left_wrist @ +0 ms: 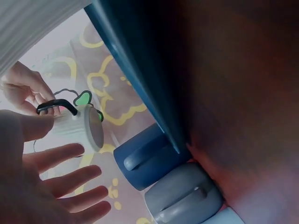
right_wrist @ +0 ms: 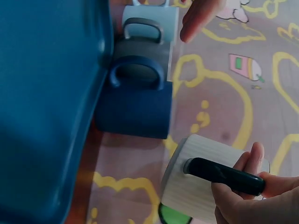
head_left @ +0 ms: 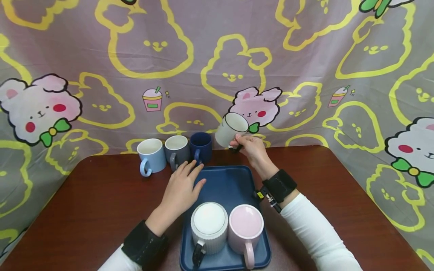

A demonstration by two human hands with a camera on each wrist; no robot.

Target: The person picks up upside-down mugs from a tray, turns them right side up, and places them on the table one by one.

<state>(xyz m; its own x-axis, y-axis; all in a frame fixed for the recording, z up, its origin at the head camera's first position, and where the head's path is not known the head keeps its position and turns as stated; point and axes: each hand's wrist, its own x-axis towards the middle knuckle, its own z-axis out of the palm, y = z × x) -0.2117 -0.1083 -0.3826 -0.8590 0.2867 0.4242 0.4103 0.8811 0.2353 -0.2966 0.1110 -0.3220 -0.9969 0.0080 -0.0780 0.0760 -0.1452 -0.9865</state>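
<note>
Backdrop (head_left: pixel 210 15): cloth with yellow animal outlines, behind everything I can see from my station.
Surface (head_left: pixel 101 210): dark reddish brown.
Tray (head_left: pixel 223 184): blue, raised rim; the ribbed mug (head_left: pixel 209 227) and the pink mug (head_left: pixel 246 229) stand on its near half.
Back row: light blue mug (head_left: pixel 155 161), grey mug (head_left: pixel 182 151), navy mug (head_left: pixel 205 151), left to right beyond the tray.
Left hand (head_left: pixel 181 188): over the tray's far left corner, near the row; fingers spread and released, holding nothing.
Right hand (head_left: pixel 255 147): fingers grasping the white mug (head_left: pixel 226 133) by its handle.
White mug, position: raised at the far edge of the surface, right of the navy mug and apart from it, mouth tilted up and rightward.
White mug, handling: I judge it glazed ceramic: stiff, moderately heavy, slick, likely to chip if knocked against a neighbour.
Black handle (right_wrist: pixel 212 171): the best hold, I think; wrap it fully, thumb on top, since the body's weight hangs to one side and could roll the grip. I would steady the wall with a flat palm.
</note>
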